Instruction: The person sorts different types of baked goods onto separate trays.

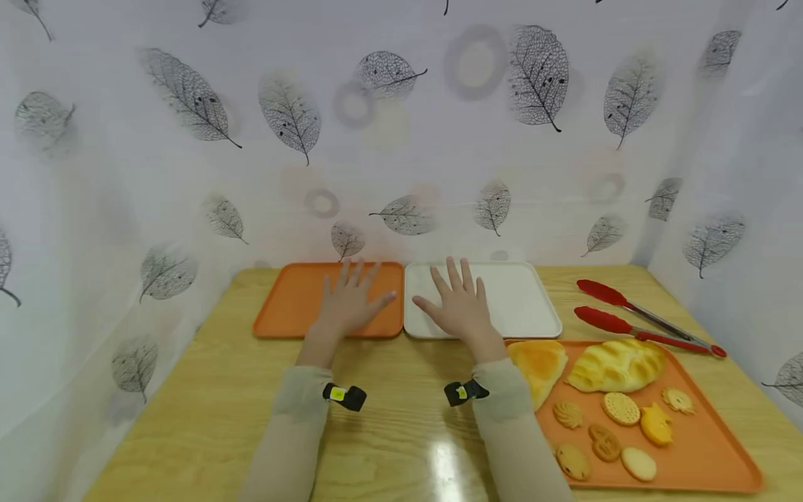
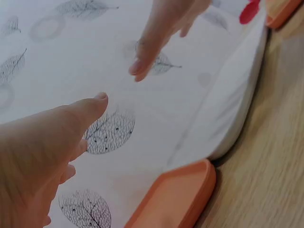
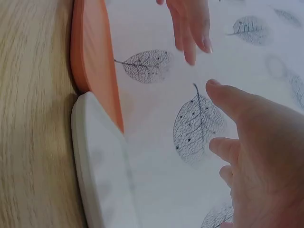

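Observation:
Fingers spread and back of the hand up, my left hand [image 1: 348,303] hovers over an orange tray [image 1: 282,314] and holds nothing. My right hand [image 1: 461,307] is spread the same way over a white tray [image 1: 527,307], its fingers also holding nothing. The two trays stand side by side at the back of the table. Both wrist views show the hands raised above the tray rims, thumbs pointing toward each other.
At the right, a larger orange tray [image 1: 709,446] bears a braided bread loaf [image 1: 617,366], a triangular pastry [image 1: 538,366] and several cookies [image 1: 621,408]. Behind it lie red-tipped tongs [image 1: 665,324]. A leaf-patterned curtain [image 1: 408,160] borders the wooden table [image 1: 389,432].

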Motion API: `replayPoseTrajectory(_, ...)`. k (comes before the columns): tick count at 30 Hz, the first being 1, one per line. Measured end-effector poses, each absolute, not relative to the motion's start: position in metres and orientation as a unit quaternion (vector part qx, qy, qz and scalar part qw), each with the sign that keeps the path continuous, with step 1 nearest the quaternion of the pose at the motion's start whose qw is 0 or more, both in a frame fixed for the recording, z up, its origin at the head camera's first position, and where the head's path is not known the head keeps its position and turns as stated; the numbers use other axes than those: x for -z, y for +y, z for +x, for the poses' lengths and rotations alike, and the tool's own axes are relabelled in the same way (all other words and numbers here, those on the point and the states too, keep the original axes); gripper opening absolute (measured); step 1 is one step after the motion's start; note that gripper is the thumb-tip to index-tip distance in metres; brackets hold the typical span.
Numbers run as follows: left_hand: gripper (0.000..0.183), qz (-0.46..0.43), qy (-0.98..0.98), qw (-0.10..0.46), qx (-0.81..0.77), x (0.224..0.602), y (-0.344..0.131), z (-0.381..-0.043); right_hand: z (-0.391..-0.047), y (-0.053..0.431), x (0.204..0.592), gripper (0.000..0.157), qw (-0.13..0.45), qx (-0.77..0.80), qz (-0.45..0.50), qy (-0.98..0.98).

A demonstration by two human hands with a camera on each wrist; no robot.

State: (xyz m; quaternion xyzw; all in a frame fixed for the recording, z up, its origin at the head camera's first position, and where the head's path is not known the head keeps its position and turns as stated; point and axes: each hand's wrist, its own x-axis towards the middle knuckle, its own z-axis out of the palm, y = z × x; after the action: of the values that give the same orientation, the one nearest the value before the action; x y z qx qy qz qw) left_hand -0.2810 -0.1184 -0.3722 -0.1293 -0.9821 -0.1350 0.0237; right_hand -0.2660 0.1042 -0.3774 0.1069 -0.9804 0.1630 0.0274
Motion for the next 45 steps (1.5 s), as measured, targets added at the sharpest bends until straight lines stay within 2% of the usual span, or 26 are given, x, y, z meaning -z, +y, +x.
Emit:
replayPoseTrajectory(8, 0.080, -0.184, -0.977, 0.038, 0.105, 0.372, -0.115, -0.260, -0.241, 0.102, 0.372, 0.078, 0.071, -0.101, 0.151, -0.981)
replayPoseTrajectory(16, 0.077, -0.272, -0.959, 0.075, 0.038, 0.384, -0.103, -0.231, -0.206, 0.129, 0.363, 0.075, 0.127, -0.078, 0.196, -0.969)
replayPoseTrajectory(22, 0.076, -0.371, -0.927, 0.047, 0.011, 0.397, -0.092, -0.207, -0.180, 0.172, 0.364, 0.075, 0.131, -0.085, 0.210, -0.965)
replayPoseTrajectory(30, 0.076, -0.503, -0.862, 0.043, -0.041, 0.401, -0.078, -0.183, -0.147, 0.244, 0.370, 0.074, 0.159, -0.052, 0.208, -0.964)
replayPoseTrajectory(37, 0.076, -0.564, -0.825, -0.006, -0.038, 0.396, -0.060, -0.172, -0.126, 0.296, 0.387, 0.079, 0.196, -0.055, 0.230, -0.952)
replayPoseTrajectory(45, 0.079, -0.600, -0.796, -0.049, -0.063, 0.402, -0.029, -0.167, -0.111, 0.342, 0.400, 0.077, 0.191, -0.058, 0.211, -0.957)
